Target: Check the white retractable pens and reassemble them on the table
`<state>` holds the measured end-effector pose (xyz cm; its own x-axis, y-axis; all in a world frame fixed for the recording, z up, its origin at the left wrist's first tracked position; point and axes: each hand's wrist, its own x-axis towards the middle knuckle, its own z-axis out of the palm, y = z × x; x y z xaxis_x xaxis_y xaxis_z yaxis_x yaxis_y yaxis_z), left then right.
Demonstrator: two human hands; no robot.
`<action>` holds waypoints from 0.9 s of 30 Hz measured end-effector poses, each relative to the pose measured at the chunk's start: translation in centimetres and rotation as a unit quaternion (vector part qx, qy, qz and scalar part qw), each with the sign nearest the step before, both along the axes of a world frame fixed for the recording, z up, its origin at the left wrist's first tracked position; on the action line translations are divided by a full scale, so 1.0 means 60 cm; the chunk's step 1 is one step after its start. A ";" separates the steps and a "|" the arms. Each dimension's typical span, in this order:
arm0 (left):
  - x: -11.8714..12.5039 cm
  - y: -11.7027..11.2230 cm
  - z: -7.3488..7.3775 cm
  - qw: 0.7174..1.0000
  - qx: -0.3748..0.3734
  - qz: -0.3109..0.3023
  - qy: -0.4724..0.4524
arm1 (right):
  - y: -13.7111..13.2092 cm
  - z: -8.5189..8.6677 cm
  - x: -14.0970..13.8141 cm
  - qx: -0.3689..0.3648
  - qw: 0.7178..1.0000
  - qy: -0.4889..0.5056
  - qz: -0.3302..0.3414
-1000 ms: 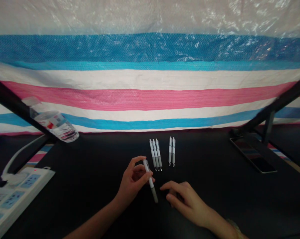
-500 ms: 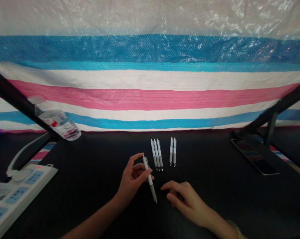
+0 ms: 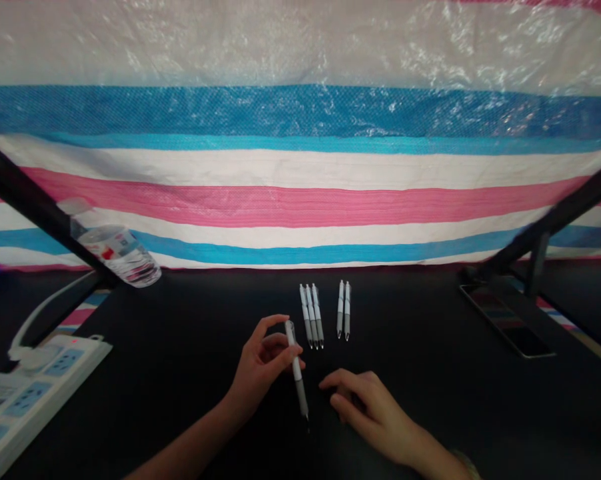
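Pen (image 3: 298,377) is pinched in the left hand (image 3: 260,363), fingertip near its top, right hand (image 3: 373,410) fingers apart; clicking would likely need steady holding.

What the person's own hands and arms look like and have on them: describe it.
The left hand and right hand are bare, without gloves. No sleeve shows on the left forearm or right forearm. By the right wrist, at the picture's bottom edge, sits what looks like a light band, too cut off to identify.
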<state>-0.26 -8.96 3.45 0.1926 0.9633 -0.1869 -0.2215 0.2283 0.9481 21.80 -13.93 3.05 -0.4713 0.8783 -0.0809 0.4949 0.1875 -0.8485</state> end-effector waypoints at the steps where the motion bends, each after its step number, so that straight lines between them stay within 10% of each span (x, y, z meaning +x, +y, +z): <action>1: -0.001 0.002 0.001 1.000 0.001 0.000 0.007 | 0.001 0.000 0.000 -0.001 1.000 0.002 -0.001; 16: 0.013 0.147 -0.036 0.977 0.126 0.022 0.171 | 0.000 -0.008 0.002 0.008 1.000 0.028 -0.012; 27: -0.020 0.054 -0.012 0.981 0.074 -0.068 0.164 | 0.039 -0.007 0.014 0.299 0.940 -0.164 -0.026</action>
